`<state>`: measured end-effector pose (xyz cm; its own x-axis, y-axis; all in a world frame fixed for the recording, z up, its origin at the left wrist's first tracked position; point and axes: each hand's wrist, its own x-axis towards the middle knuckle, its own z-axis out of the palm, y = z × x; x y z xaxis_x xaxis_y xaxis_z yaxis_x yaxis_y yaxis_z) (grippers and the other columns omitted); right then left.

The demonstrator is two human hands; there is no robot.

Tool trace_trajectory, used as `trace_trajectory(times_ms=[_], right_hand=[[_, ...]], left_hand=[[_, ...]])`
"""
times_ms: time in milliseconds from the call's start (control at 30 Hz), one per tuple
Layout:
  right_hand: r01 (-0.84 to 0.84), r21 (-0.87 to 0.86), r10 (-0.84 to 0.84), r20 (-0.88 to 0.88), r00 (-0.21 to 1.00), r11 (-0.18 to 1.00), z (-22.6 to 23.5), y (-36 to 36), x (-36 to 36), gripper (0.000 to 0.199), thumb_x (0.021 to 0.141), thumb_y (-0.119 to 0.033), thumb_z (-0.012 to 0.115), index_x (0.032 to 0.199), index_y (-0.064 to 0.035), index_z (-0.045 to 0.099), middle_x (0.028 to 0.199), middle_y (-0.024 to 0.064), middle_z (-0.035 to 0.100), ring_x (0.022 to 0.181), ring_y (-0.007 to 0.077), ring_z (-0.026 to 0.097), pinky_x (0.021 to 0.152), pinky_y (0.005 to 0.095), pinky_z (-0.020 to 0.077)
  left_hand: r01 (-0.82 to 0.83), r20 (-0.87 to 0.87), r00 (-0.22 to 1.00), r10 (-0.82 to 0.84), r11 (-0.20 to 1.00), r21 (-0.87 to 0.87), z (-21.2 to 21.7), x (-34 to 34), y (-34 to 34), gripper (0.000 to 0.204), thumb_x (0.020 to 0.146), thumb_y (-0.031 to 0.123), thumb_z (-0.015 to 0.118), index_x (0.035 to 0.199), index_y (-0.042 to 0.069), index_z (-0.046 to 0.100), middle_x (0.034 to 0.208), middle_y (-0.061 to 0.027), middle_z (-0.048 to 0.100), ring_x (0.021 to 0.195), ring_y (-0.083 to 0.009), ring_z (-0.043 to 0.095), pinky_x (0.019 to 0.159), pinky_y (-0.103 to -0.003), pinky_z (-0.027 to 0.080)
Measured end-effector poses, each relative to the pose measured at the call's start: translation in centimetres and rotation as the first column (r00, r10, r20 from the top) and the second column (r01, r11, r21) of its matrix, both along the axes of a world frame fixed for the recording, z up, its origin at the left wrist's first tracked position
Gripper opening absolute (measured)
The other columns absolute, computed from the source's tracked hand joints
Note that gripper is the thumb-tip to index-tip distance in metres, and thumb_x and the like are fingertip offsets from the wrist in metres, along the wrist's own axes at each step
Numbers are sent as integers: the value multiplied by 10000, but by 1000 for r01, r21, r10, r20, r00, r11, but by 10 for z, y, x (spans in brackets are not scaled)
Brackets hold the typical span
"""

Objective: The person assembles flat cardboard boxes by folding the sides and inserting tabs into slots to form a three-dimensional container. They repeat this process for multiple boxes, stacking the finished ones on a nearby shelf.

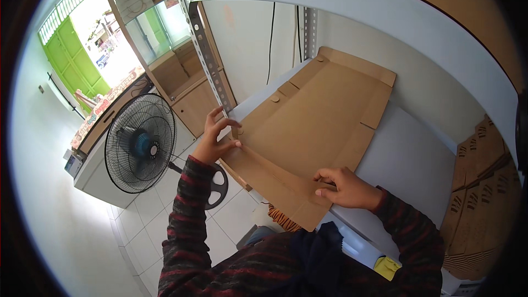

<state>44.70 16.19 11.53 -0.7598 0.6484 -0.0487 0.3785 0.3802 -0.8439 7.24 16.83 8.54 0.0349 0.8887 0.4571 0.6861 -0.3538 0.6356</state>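
Observation:
A flat brown cardboard box blank (313, 115), with creased flaps and small round tabs along its edges, lies on a white shelf. Its near flap is bent up at the fold, and its near corner sticks out over the shelf's front edge. At the left end of that fold, my left hand (212, 137) has thumb and index finger curled around the small corner flap, the other fingers raised. Farther right along the same flap, my right hand (344, 187) pinches the cardboard between thumb and bent fingers.
Stacked folded cardboard (478, 198) stands at the right. A black standing fan (140, 143) is on the left, before a wood-and-glass cabinet (190, 77). A perforated metal post (206, 49) rises beside the blank; an upper shelf beam (352, 0) crosses overhead. A yellow item (386, 268) lies near my right forearm.

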Motion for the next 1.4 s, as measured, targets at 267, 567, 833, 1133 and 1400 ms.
trace_trajectory(times_ms=[267,567,833,1133,1400], right_hand=[[-31,-78,31,3,1000,996,4,4,1,289,857,-142,661,1070,32,572,681,124,644,644,150,589,628,307,466],[205,122,-210,28,977,971,-3,-3,-6,370,772,-182,739,1031,-13,535,532,92,551,520,231,563,553,355,439],[202,93,-207,47,977,975,-7,0,-5,419,740,-166,759,1049,-22,515,547,99,566,534,250,586,565,351,456],[201,108,-207,52,977,974,-11,2,-7,376,740,-166,773,958,-39,495,530,97,552,499,251,564,520,354,420],[160,155,-163,10,987,975,-13,6,-6,334,744,-138,773,921,-32,510,530,89,557,504,214,572,515,334,420]], left_hand=[[-46,-246,965,88,984,174,8,4,8,323,639,302,827,771,91,621,1069,-68,597,1059,-297,522,956,-432,360],[-228,-345,884,316,935,272,-13,50,11,396,716,296,779,1017,110,601,1176,-95,547,1161,-284,478,1018,-477,318],[-163,-465,870,165,986,45,-18,126,-32,540,890,303,587,1347,49,456,1449,-188,386,1405,-389,248,1121,-595,136],[-165,-570,813,119,986,-29,-23,135,-19,721,918,515,472,1458,62,318,1497,-207,311,1417,-395,213,1111,-625,101],[-12,-544,839,-6,999,-30,-24,157,-21,724,900,530,489,1461,100,336,1508,-179,308,1415,-387,226,1093,-660,84]])
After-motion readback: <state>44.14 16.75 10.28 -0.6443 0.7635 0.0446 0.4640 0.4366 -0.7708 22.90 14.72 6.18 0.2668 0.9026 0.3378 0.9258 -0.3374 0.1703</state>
